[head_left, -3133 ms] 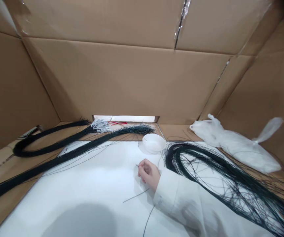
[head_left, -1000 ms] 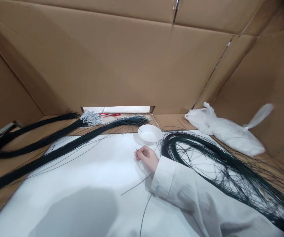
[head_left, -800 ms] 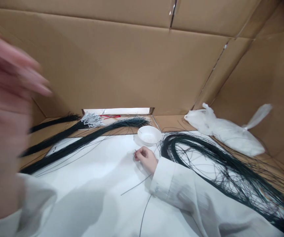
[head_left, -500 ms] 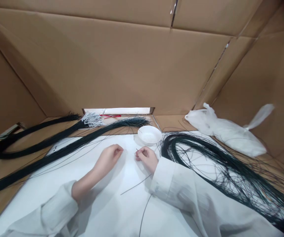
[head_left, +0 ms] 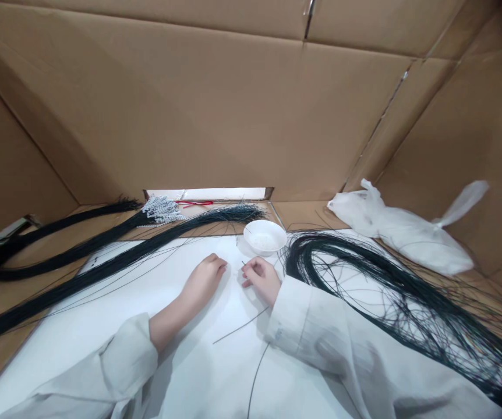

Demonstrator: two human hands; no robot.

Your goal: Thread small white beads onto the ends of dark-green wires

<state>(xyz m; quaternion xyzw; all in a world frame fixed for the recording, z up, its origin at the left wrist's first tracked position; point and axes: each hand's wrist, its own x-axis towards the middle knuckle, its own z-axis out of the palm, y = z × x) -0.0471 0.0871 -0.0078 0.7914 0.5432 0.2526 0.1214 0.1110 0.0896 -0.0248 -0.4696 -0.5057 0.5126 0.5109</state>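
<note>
Centrally, above the white board, two bare hands are held near each other, apart. By the right hand a thin dark strand is pinched between thumb and finger; only a short tip is seen, at the hand's left side. On the left hand the fingers are bent inward and turned right; whether anything is gripped cannot be told.

Near of the right hand, a straight wire is seen, its right end hidden at the cuff; whether it is joined to the strand cannot be told. Nearer still, a curved wire is partly covered by the right sleeve. Just far of the right hand, a white bowl is set; its small pale contents cannot be made out.

Right: a looped dark bundle, tangled within; farther, a tied white bag. Left: a long bundle is laid slantwise; beyond it, a bent bundle, white-tipped at one end.
</note>
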